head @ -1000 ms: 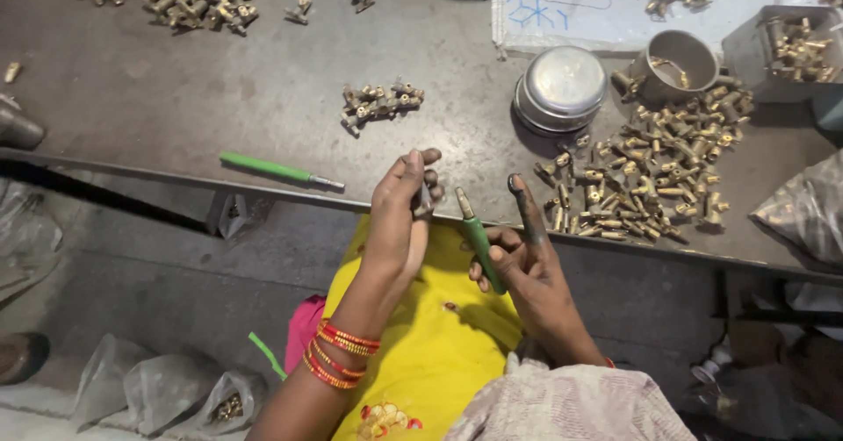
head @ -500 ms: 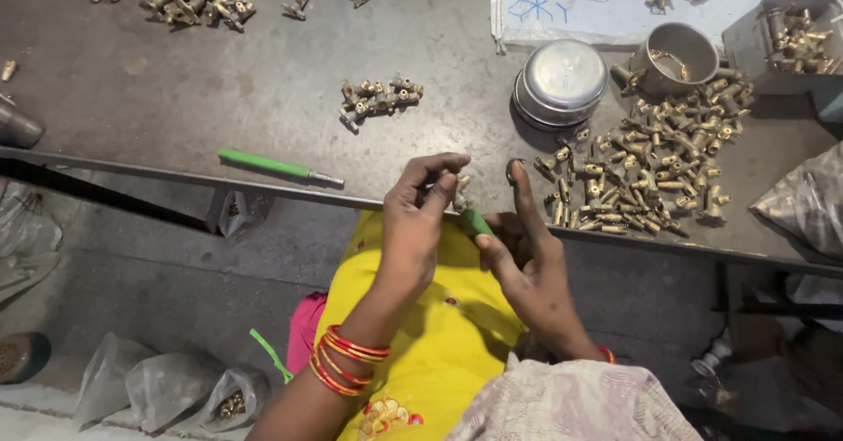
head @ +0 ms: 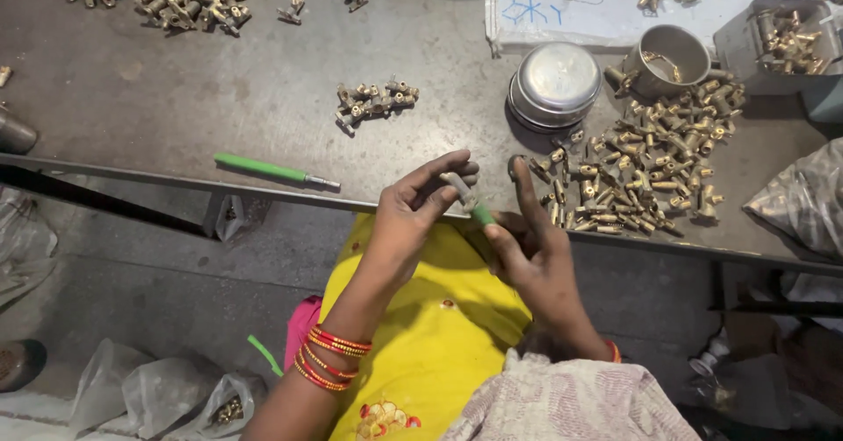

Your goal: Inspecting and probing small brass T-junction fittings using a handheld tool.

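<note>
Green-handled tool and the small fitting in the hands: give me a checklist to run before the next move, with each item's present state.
1. Small metal fitting pinched in the left hand fingertips: ok.
2. Green-handled tool gripped in the right hand: ok.
3. Tool tip seated in the fitting: cannot tell, the fingers hide the joint.
4. Both hands held over the table edge, not over the bench top: ok.
5. Pile of brass fittings lying beside the right hand: ok.
6. Spare green tool lying on the bench, apart from both hands: ok.
</note>
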